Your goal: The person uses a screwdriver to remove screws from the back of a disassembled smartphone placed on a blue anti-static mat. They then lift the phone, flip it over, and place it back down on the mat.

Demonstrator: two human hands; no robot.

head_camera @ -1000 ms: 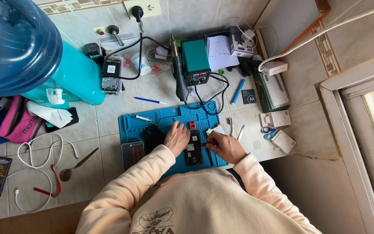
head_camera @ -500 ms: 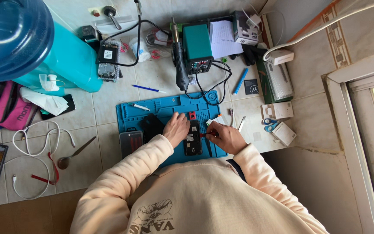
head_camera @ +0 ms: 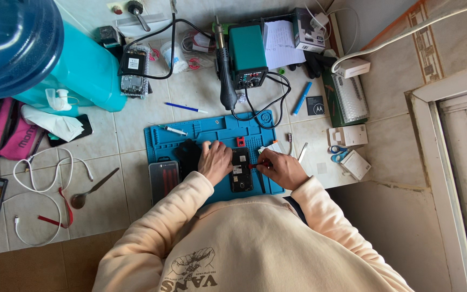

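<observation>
The opened phone is pinned flat on the blue mat under the left hand; a red-tipped tool, probably a screwdriver, is pinched by the right hand just beside it. Back's off, insides half done.

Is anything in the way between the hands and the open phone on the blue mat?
Nothing visible is. The left hand rests right against the opened phone on the blue mat. The right hand holds a small red-handled tool whose tip meets the phone.
</observation>
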